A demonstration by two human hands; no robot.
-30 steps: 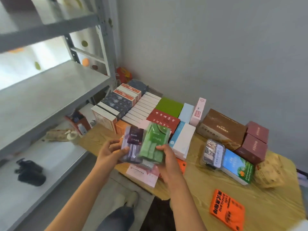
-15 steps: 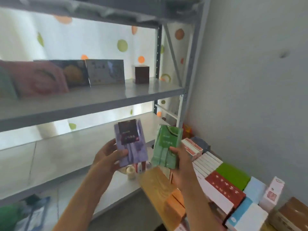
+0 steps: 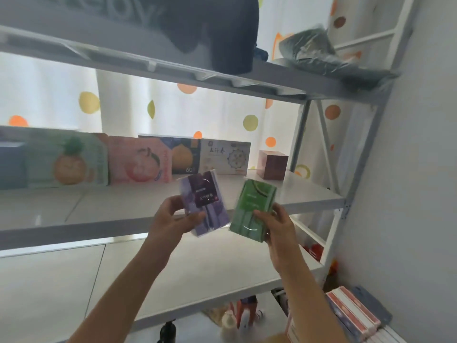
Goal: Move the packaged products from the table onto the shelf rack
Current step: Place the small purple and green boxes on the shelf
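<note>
My left hand grips a purple clear-wrapped packet by its lower left edge. My right hand grips a green clear-wrapped packet by its lower right side. Both packets are held upright, side by side, in front of the grey metal shelf rack, just above the front edge of its middle board. Several boxes stand in a row at the back of that board: a pineapple box, a pink peach box, a dark orange-fruit box, a white box and a brown cube box.
The board in front of the boxes is bare. A dark bundle and a plastic-wrapped item lie on the top board. A lower board is below my arms. Red and blue boxes on the table show at bottom right. A grey wall stands right.
My view has swung up from the table to the rack. Both hands have lifted the purple and green packets higher, level with the middle board.
</note>
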